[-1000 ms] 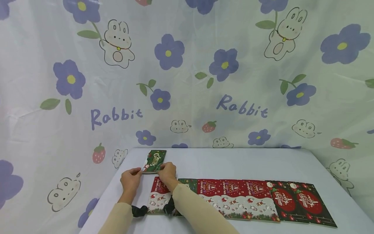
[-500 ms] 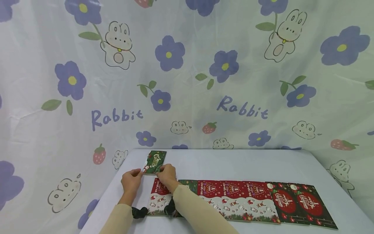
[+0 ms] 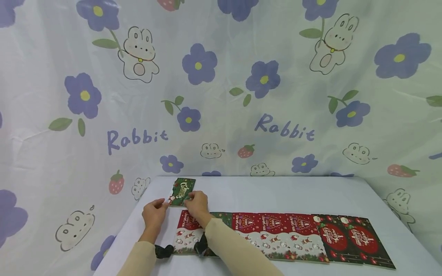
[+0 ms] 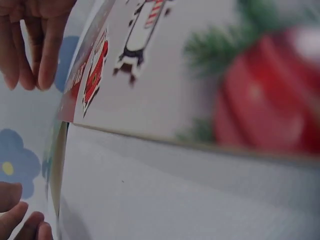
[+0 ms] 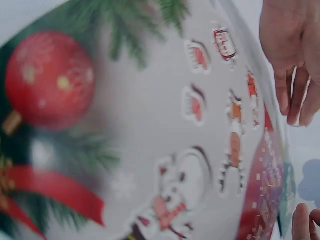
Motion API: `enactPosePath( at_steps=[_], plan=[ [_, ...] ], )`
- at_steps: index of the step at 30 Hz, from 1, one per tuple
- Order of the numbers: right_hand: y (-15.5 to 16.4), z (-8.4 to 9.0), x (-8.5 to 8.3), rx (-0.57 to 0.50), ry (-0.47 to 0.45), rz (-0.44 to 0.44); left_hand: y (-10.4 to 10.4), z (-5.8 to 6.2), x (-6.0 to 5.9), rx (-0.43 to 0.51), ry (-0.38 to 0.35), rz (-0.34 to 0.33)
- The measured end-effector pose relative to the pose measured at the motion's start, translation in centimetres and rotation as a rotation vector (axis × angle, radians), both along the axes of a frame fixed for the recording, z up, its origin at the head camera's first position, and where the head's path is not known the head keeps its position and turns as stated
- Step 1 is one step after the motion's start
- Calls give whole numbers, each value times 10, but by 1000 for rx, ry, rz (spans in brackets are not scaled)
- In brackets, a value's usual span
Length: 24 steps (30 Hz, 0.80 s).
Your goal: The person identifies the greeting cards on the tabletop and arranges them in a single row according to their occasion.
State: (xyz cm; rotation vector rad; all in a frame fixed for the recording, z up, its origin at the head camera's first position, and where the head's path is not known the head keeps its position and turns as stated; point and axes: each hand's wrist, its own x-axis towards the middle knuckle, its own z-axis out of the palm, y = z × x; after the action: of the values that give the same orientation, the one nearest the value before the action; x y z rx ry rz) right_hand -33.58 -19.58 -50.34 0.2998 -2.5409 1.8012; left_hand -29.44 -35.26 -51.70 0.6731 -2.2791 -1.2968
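Hands (image 3: 154, 213) (image 3: 198, 205) pinch green card (image 3: 182, 191)

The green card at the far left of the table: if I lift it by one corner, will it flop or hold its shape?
The green card looks thin and lies flat, so it is probably light. Both hands hold its near edge without visible sagging, suggesting fairly stiff cardboard. On the smooth table it would likely slide rather than tip when pushed.
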Motion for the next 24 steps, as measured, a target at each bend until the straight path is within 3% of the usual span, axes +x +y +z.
enactPosePath(
  at_steps=[6,11,24],
  plan=[
    [11,10,6,-66,12,1,4,6,2,21,53,14],
    [24,18,9,-109,37,-1,10,13,4,22,80,-12],
    [73,16,8,-182,46,-25,49,36,14,58,87,-208]
  ],
)
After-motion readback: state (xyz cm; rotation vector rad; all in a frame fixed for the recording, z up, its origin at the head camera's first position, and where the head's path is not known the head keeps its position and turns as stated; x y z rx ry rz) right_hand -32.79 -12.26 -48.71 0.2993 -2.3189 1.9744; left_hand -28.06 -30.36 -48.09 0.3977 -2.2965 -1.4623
